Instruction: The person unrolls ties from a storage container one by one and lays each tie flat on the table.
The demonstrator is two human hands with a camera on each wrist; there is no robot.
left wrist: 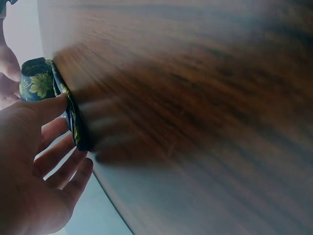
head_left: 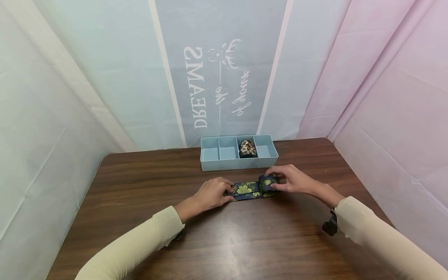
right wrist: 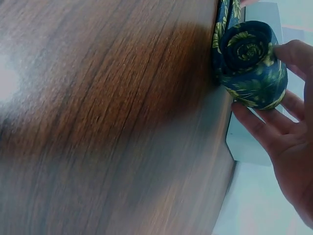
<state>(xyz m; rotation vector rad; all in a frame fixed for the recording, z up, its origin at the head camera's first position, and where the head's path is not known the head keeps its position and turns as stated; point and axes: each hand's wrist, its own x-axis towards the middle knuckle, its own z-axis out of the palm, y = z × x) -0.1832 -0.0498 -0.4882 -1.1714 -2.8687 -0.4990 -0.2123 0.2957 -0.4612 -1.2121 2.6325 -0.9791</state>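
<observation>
A navy necktie (head_left: 244, 189) with a yellow-green flower print lies on the table, its right part wound into a roll. My right hand (head_left: 293, 179) grips that roll between thumb and fingers; the right wrist view shows the roll's spiral end (right wrist: 247, 49) facing the camera. At the flat left end, my left hand (head_left: 212, 193) pinches the fabric. In the left wrist view the left thumb (left wrist: 51, 108) lies along the tie's near edge, with the fingers on its other side. Between the hands the flat stretch of tie is folded in layers.
Just behind the tie stands a light blue organizer box (head_left: 238, 165) with several compartments. A rolled black piece with cream flowers (head_left: 247, 149) sits in its third compartment from the left. Printed fabric walls (head_left: 133, 70) enclose the brown wooden table (head_left: 147, 171) at the back and sides.
</observation>
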